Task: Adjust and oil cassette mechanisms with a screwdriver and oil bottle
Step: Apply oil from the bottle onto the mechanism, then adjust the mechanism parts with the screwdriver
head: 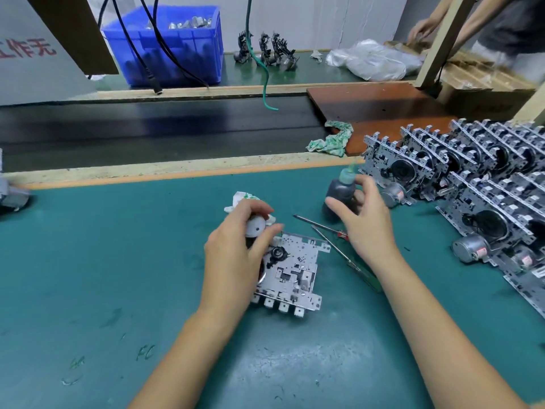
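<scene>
Left hand [236,255]: rests on the cassette mechanism [290,271], fingers pinching a white wheel [256,227] at its upper left corner.
Right hand [364,219]: fingers spread wide, curving around the oil bottle [339,193]; real contact unclear.
Oil bottle: upright, up and right of the mechanism.
Screwdrivers [330,240]: flat on the mat, just right of the mechanism.
Stacked mechanisms [472,184]: far right of the mechanism.

The left hand [236,249] rests on a metal cassette part [292,273] on the green mat [118,261] and pinches a small white wheel [255,228]. The right hand [365,222] is at a dark oil bottle [339,191], fingers spread. Two screwdrivers [333,246] lie between the hands.
</scene>
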